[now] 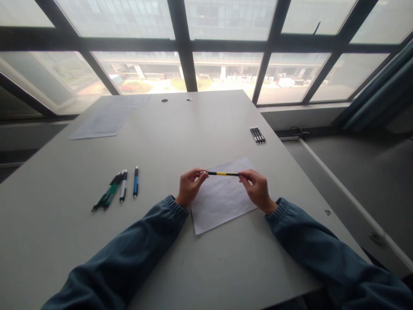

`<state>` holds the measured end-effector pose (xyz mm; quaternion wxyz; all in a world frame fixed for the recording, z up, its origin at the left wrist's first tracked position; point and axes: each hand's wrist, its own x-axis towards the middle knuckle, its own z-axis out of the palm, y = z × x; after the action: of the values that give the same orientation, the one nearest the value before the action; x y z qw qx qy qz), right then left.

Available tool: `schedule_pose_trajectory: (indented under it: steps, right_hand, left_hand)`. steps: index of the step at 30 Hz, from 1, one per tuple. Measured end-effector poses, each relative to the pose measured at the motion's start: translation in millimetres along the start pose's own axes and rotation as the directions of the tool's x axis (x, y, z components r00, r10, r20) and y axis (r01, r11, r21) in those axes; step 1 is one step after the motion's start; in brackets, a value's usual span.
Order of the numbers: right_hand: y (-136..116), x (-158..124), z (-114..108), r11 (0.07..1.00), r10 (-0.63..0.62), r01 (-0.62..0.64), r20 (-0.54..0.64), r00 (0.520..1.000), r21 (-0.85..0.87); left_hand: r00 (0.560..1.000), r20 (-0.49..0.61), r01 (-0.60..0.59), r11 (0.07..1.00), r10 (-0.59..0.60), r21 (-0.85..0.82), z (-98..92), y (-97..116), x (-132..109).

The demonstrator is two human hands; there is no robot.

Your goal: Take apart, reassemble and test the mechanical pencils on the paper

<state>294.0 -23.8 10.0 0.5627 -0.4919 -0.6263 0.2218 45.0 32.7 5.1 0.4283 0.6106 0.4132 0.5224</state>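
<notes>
A yellow and black pen (222,174) is held level between my two hands, above a white sheet of paper (222,202) with faint marks on it. The fingers of my left hand (190,186) pinch its left end. Its right end is pinched by my right hand (256,188). Left of my hands lie a blue pen (136,182), a white and black pen (123,186) and several green pens (110,192) bunched together.
Several dark pens (257,134) lie side by side near the right edge of the white table (193,137). Papers (106,116) are spread at the back left. Windows stand behind the table, and a small black mark (328,212) is at the right.
</notes>
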Motion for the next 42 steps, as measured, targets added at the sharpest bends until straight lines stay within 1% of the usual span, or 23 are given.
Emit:
schedule_pose_trajectory:
  steps: [3, 9, 12, 16, 22, 24, 26, 28, 30, 31, 32, 34, 36, 37, 39, 42]
  right_hand:
    - [0, 1, -1, 1.000, -0.009, 0.009, 0.027, 1.000, -0.018]
    - [3, 1, -2, 0.988, -0.034, 0.040, 0.048, 0.998, -0.146]
    - [4, 1, -3, 0.974, -0.052, 0.071, 0.094, 0.994, -0.215]
    - [1, 3, -7, 0.938, -0.059, 0.118, 0.187, 0.981, -0.326]
    - [-8, 3, -11, 0.842, -0.081, 0.204, 0.256, 0.963, -0.499]
    - [-10, 3, -12, 0.823, -0.107, 0.241, 0.275, 0.956, -0.515]
    - [-13, 5, -15, 0.825, -0.130, 0.261, 0.282, 0.951, -0.501]
    - [-13, 9, -19, 0.830, -0.139, 0.256, 0.262, 0.955, -0.495]
    - [-11, 16, -25, 0.826, -0.125, 0.217, 0.207, 0.970, -0.521]
    - [-8, 21, -28, 0.820, -0.110, 0.181, 0.161, 0.981, -0.543]
    - [-4, 27, -32, 0.813, -0.085, 0.137, 0.118, 0.989, -0.566]
    - [8, 41, -38, 0.791, -0.026, 0.028, 0.012, 1.000, -0.612]
    - [23, 56, -43, 0.752, 0.044, -0.095, -0.094, 0.995, -0.652]
    - [31, 63, -45, 0.729, 0.083, -0.153, -0.135, 0.987, -0.667]
    - [48, 76, -47, 0.671, 0.163, -0.260, -0.203, 0.965, -0.694]
    - [68, 92, -48, 0.575, 0.275, -0.382, -0.269, 0.923, -0.723]
  left_hand:
    - [1.000, 0.011, -0.006, 1.000, 0.006, -0.006, 0.5, -2, 0]
    - [0.999, 0.031, -0.030, 0.999, 0.030, -0.017, 2.3, -1, 1]
    - [0.998, 0.048, -0.038, 0.999, 0.039, -0.010, 2.4, -1, 2]
    - [0.997, 0.055, -0.047, 0.999, 0.047, -0.015, 2.7, 0, 2]
    - [0.998, 0.052, -0.019, 0.999, 0.022, -0.047, 3.3, 1, 3]
    - [0.999, 0.045, -0.014, 0.998, 0.017, -0.060, 2.2, -1, 3]
    - [0.999, 0.039, -0.021, 0.999, 0.023, -0.047, 0.7, -3, 4]
    - [0.998, 0.049, -0.051, 0.998, 0.049, 0.040, -0.5, -5, 4]
    - [0.990, 0.098, -0.119, 0.970, 0.100, 0.212, -0.8, -5, 4]
    - [0.980, 0.149, -0.171, 0.934, 0.130, 0.313, -0.7, -5, 3]
    - [0.964, 0.216, -0.231, 0.884, 0.153, 0.407, -0.5, -5, 2]
    - [0.912, 0.381, -0.354, 0.767, 0.155, 0.535, -0.1, -5, -1]
    - [0.855, 0.507, -0.437, 0.679, 0.109, 0.590, -0.5, -5, -2]
    - [0.836, 0.542, -0.458, 0.653, 0.086, 0.603, -1.1, -6, -3]
    - [0.812, 0.581, -0.481, 0.630, 0.057, 0.610, -2.7, -7, -3]
    - [0.794, 0.605, -0.493, 0.638, 0.052, 0.592, -5.1, -8, -1]
